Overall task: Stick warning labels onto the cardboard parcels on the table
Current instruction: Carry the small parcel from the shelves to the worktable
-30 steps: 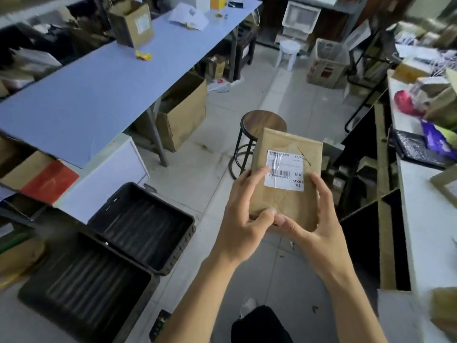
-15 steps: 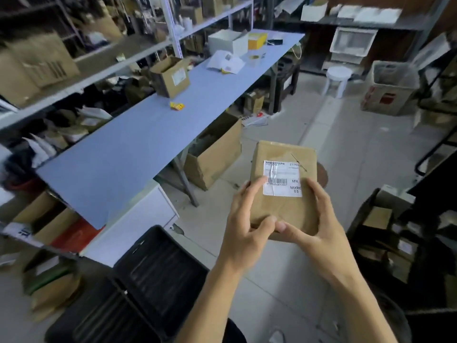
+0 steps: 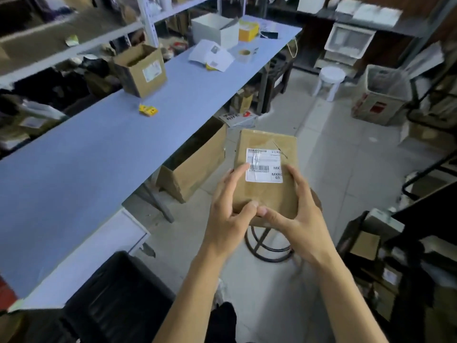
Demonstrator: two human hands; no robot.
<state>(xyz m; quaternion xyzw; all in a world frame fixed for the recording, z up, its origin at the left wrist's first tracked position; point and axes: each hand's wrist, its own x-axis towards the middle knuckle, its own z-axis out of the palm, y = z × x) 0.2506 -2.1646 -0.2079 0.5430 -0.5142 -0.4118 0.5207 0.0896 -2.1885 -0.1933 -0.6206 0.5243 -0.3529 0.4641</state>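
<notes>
I hold a flat brown cardboard parcel (image 3: 268,194) in the air in front of me, over the floor, to the right of the long blue table (image 3: 86,154). A white shipping label (image 3: 264,165) with a barcode is stuck on its top face. My left hand (image 3: 228,214) grips the parcel's lower left edge, its index finger touching the label's corner. My right hand (image 3: 300,214) grips the lower right edge. Both thumbs meet at the bottom edge. Small yellow warning labels (image 3: 148,110) lie on the table. An open cardboard box (image 3: 141,69) stands farther back on it.
A round stool (image 3: 269,241) stands below the parcel. An open carton (image 3: 195,162) sits under the table's edge, black crates (image 3: 116,295) at lower left. A white box (image 3: 215,29), papers (image 3: 210,55) and a tape roll (image 3: 244,53) lie at the table's far end. Shelves line the left.
My view has swung left and up toward the table, so more of the shelves and the table's far end shows. The parcel stays in both hands, held the same way.
</notes>
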